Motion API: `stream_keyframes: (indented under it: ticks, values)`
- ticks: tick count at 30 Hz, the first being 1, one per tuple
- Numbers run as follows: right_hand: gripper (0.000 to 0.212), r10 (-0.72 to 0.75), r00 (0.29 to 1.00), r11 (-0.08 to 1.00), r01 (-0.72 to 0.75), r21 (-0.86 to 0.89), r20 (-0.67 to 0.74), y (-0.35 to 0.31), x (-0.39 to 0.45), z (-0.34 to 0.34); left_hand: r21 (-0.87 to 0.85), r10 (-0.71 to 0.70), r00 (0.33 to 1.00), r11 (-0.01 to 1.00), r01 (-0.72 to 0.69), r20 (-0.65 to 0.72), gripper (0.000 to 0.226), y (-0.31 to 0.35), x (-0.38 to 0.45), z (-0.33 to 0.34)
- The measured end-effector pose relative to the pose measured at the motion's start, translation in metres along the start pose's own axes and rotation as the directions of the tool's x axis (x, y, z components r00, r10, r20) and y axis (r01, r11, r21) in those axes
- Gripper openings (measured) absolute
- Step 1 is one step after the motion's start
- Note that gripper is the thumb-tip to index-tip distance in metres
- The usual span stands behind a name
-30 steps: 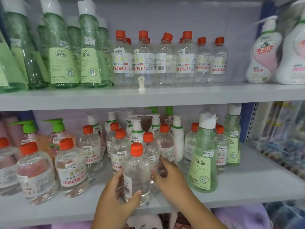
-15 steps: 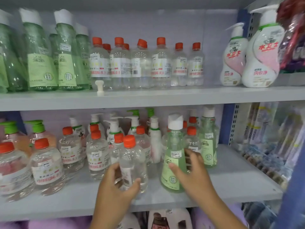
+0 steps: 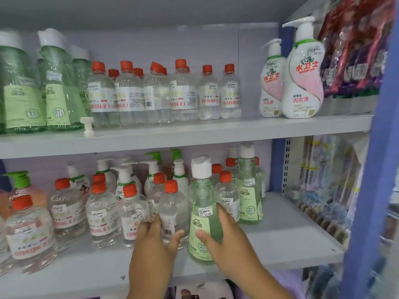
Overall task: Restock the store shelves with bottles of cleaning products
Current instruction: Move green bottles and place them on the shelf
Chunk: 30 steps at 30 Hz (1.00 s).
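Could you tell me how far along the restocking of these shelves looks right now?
Mostly done: the upper shelf holds full rows of green and red-capped bottles, and the lower shelf is crowded on its left. In hand: the left hand grips a clear bottle and the right hand a green bottle, both at the front. Left: the lower shelf's bare right end.

A small white plastic peg (image 3: 87, 126) stands upright on the front edge of the upper shelf. At the right, red and purple packets (image 3: 354, 50) hang beside a blue upright post (image 3: 375, 169). Lower, clear packets (image 3: 323, 180) hang, blurred.
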State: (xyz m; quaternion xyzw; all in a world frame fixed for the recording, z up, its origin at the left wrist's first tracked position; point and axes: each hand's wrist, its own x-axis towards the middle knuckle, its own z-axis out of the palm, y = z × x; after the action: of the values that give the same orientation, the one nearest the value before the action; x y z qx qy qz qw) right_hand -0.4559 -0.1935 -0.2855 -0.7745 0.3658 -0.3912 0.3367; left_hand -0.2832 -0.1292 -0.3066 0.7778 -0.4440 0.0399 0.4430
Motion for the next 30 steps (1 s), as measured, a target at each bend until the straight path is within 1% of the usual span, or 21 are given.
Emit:
stream_keyframes:
  ticks: [1, 2, 3, 4, 5, 6, 8, 9, 10, 12, 13, 15, 18, 20, 21, 24, 27, 30]
  values:
    - [0.055, 0.001, 0.999, 1.0, -0.002, 0.023, 0.036, 0.0, -0.001, -0.007, -0.043, 0.042, 0.996, 0.998, -0.045, -0.078, 0.058, 0.006, -0.005, 0.002]
    - [0.042, 0.018, 0.999, 0.998, -0.021, 0.055, 0.045, 0.001, -0.001, -0.016, -0.101, 0.103, 0.985, 0.988, -0.118, -0.14, 0.043, 0.013, -0.012, 0.003]
    - [0.028, 0.045, 0.999, 0.995, -0.045, 0.093, 0.012, 0.002, 0.0, -0.028, -0.167, 0.161, 0.973, 0.968, -0.188, -0.164, 0.035, 0.021, -0.019, 0.005]
    - [0.019, 0.076, 0.995, 0.991, -0.069, 0.118, -0.059, 0.004, 0.003, -0.042, -0.24, 0.202, 0.968, 0.942, -0.234, -0.151, 0.034, 0.028, -0.025, 0.009]
    - [0.017, 0.088, 0.986, 0.99, -0.07, 0.124, -0.144, 0.007, 0.009, -0.057, -0.297, 0.218, 0.969, 0.923, -0.243, -0.115, 0.038, 0.034, -0.03, 0.013]
    - [0.016, 0.091, 0.968, 0.991, -0.064, 0.12, -0.235, 0.012, 0.017, -0.071, -0.329, 0.218, 0.973, 0.916, -0.23, -0.074, 0.049, 0.039, -0.032, 0.018]
    - [0.016, 0.102, 0.917, 0.99, -0.058, 0.125, -0.386, 0.027, 0.041, -0.093, -0.315, 0.199, 0.98, 0.928, -0.198, -0.031, 0.076, 0.044, -0.033, 0.029]
    - [0.019, 0.123, 0.902, 0.989, -0.078, 0.125, -0.413, 0.038, 0.054, -0.098, -0.276, 0.179, 0.984, 0.945, -0.177, -0.018, 0.087, 0.048, -0.033, 0.032]
    - [0.027, 0.157, 0.906, 0.986, -0.119, 0.119, -0.394, 0.047, 0.065, -0.1, -0.231, 0.164, 0.986, 0.959, -0.162, -0.01, 0.095, 0.053, -0.032, 0.032]
    - [0.049, 0.194, 0.933, 0.98, -0.173, 0.095, -0.304, 0.064, 0.08, -0.095, -0.135, 0.137, 0.991, 0.982, -0.135, 0.009, 0.106, 0.062, -0.03, 0.032]
    - [0.053, 0.193, 0.943, 0.98, -0.172, 0.099, -0.271, 0.07, 0.084, -0.089, -0.093, 0.121, 0.993, 0.989, -0.118, 0.019, 0.107, 0.065, -0.029, 0.033]
    - [0.048, 0.177, 0.953, 0.982, -0.155, 0.108, -0.247, 0.077, 0.085, -0.079, -0.076, 0.099, 0.995, 0.992, -0.097, 0.022, 0.1, 0.068, -0.026, 0.036]
    - [0.052, 0.206, 0.958, 0.975, -0.184, 0.122, -0.2, 0.084, 0.086, -0.073, -0.209, 0.045, 0.997, 0.977, -0.031, 0.061, 0.086, 0.07, -0.032, 0.044]
    - [0.065, 0.223, 0.959, 0.97, -0.199, 0.142, -0.175, 0.087, 0.087, -0.076, -0.337, 0.024, 0.993, 0.941, 0.017, 0.119, 0.08, 0.068, -0.042, 0.049]
    - [0.068, 0.224, 0.961, 0.968, -0.201, 0.148, -0.163, 0.088, 0.087, -0.078, -0.377, 0.014, 0.99, 0.925, 0.041, 0.144, 0.078, 0.069, -0.046, 0.048]
    - [0.051, 0.201, 0.967, 0.971, -0.175, 0.166, -0.156, 0.08, 0.076, -0.084, -0.391, 0.03, 0.972, 0.918, 0.065, 0.232, 0.075, 0.07, -0.051, 0.041]
    - [0.05, 0.169, 0.972, 0.971, -0.136, 0.194, -0.161, 0.073, 0.056, -0.09, -0.407, 0.011, 0.944, 0.904, 0.132, 0.331, 0.074, 0.068, -0.048, 0.033]
    - [0.049, 0.156, 0.982, 0.965, -0.13, 0.226, -0.102, 0.063, 0.028, -0.103, -0.435, -0.046, 0.935, 0.876, 0.207, 0.351, 0.077, 0.069, -0.052, 0.031]
